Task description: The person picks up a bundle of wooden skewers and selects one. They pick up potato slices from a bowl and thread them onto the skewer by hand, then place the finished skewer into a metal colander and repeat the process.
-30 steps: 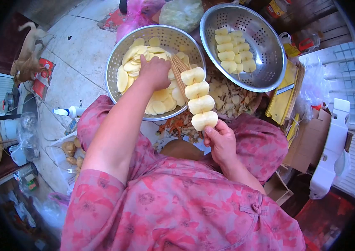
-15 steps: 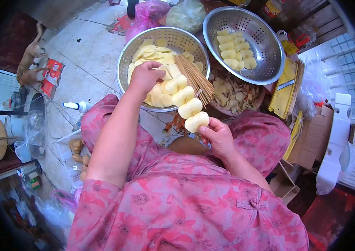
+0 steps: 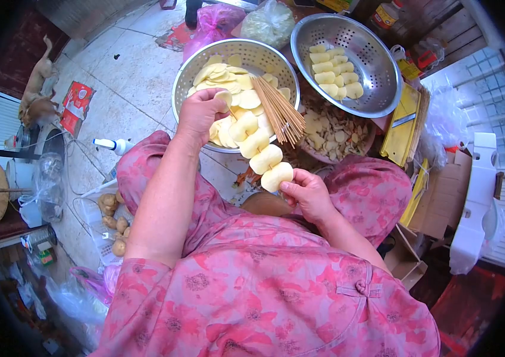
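Note:
Between the thumb and fingers of my left hand [image 3: 203, 114] is a single pale potato slice [image 3: 224, 101], held at the upper tip of a skewer. My right hand [image 3: 308, 195] grips the lower end of that potato skewer [image 3: 255, 144], which carries several folded slices in a row. Beneath them, a perforated metal colander [image 3: 182, 89] holds loose potato slices [image 3: 219, 77]. A bundle of bare wooden skewers [image 3: 279, 110] leans over the colander's right side.
A second metal colander [image 3: 377, 65] holds finished-looking potato skewers [image 3: 337, 72]. Peelings [image 3: 335, 134] fill a basin below it. Whole potatoes [image 3: 109, 205] lie in a white crate at left. A cat [image 3: 39, 89] stands near a red carton [image 3: 76, 102]. Cardboard [image 3: 443, 190] sits at right.
My left hand has lifted a slice from over the colander to the skewer's tip. The skewer in my right hand has shifted slightly left and down. The cat has moved its head.

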Demonstrator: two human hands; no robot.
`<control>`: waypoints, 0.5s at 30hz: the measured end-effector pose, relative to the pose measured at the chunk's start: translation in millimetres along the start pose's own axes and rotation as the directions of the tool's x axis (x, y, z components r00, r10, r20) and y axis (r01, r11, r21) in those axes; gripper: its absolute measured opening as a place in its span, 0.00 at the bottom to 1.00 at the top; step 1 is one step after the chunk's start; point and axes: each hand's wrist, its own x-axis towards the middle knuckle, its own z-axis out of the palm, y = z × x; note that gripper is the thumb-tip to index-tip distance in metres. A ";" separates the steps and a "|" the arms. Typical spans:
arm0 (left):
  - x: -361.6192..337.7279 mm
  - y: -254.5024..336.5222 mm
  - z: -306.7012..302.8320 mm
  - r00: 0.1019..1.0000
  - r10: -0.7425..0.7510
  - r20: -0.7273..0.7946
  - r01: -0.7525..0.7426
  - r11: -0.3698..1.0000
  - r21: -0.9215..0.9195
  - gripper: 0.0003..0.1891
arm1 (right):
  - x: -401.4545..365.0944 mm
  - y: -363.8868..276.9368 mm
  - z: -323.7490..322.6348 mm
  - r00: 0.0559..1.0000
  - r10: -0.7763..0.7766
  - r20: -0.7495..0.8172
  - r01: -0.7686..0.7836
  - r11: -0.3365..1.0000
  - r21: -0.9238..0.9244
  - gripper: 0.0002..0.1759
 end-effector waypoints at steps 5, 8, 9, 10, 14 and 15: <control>0.8 -10.0 -1.5 0.905 0.415 0.094 -0.346 0.590 0.729 0.08 | 1.2 3.1 -4.0 1.000 0.006 -0.019 -0.007 0.999 -0.045 0.05; -2.9 -13.2 0.3 0.875 0.455 0.166 -0.384 0.442 0.811 0.10 | 2.3 4.5 -4.9 1.000 -0.001 -0.031 -0.001 0.998 -0.057 0.05; -3.1 -13.1 0.9 0.872 0.459 0.170 -0.391 0.443 0.807 0.10 | 3.0 4.9 -5.9 1.000 0.003 -0.028 -0.004 0.998 -0.068 0.05; -2.9 -13.0 0.9 0.885 0.425 0.191 -0.390 0.449 0.804 0.10 | 3.1 4.8 -6.2 1.000 0.006 -0.025 -0.008 0.997 -0.080 0.05; -0.2 -11.6 -0.6 0.926 0.289 0.242 -0.362 0.503 0.785 0.09 | 4.6 5.6 -7.7 1.000 0.011 -0.025 -0.014 0.994 -0.105 0.05; 1.2 -11.6 -0.1 0.957 0.216 0.192 -0.285 0.595 0.751 0.09 | 5.3 6.4 -8.5 1.000 0.009 -0.022 -0.011 0.995 -0.098 0.05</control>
